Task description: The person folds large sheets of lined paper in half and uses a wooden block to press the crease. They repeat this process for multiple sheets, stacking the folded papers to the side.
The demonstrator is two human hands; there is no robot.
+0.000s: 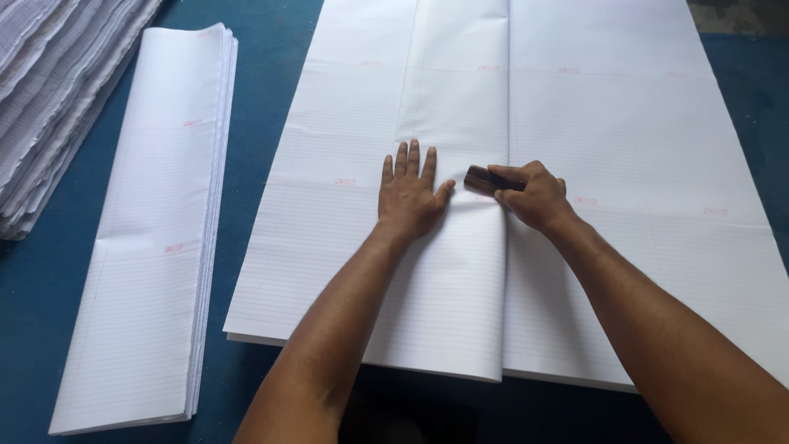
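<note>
A: Biggest first, pls. What's on the table (263,25)?

B: Blue table, w/ a big stack (657,164) of white ruled sheets across the middle & right. It runs off the top edge of view. Faint red marks printed here & there on it.

A: And the top sheet?

B: Top sheet (456,279) is folded over lengthwise: the folded part lies as a long strip down the middle of the stack, its fold edge running top to bottom approx. at centre. Near end of the strip reaches the stack's front edge.

A: Anything else?

B: Left of it, apart from the stack, a pile (156,247) of sheets already folded into long narrow strips, lying lengthwise. Far top-left corner, another heap (49,90) of paper w/ rough edges, partly out of view.

A: Hands?

B: Left hand (408,196) lies flat on the folded sheet, fingers spread, palm down. No grip on anything, just pressing. Right hand (532,194) is just beside it, on the fold line, clenched round a small dark brown block (481,178). The block's end sticks out toward the left thumb, resting on the paper at the crease.

A: Hands touching?

B: No, close but apart; block sits betw. them.
</note>
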